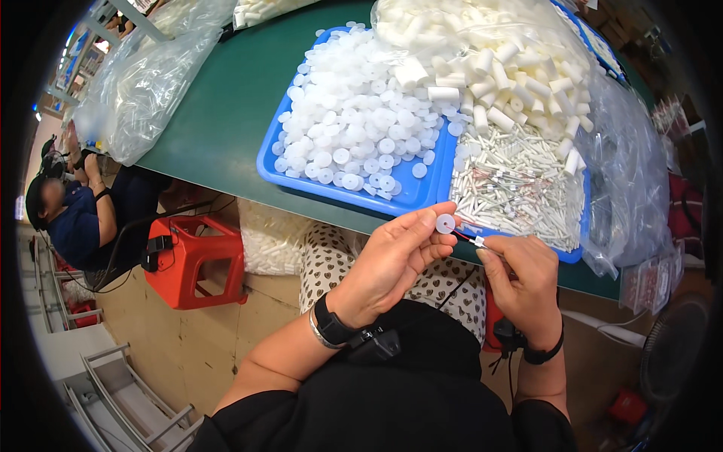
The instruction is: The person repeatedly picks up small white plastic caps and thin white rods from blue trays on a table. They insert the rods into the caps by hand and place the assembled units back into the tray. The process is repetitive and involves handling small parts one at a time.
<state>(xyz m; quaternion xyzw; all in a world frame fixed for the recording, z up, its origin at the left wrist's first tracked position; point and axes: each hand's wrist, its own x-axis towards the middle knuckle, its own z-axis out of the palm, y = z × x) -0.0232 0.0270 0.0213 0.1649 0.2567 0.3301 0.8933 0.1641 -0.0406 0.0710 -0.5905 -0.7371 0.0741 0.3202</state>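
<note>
My left hand (403, 252) pinches a small translucent white plastic disc (445, 224) between thumb and fingertips, just over the table's near edge. Close to its right, my right hand (523, 275) grips a small white connector (479, 241) with a thin red wire that runs to the disc's middle. Whether the wire passes through the disc I cannot tell. Ahead of my left hand, a blue tray (275, 175) holds a heap of such discs (354, 120). Beyond my right hand, another blue tray (570, 255) holds many thin white pieces with wires (512, 188).
White foam cylinders (520, 87) spill from a clear bag (482, 26) over the right tray. Plastic bags lie on the green table (241, 90) and hang at its right side (629, 166). A red stool (197, 260) and a seated person (83, 218) are at left.
</note>
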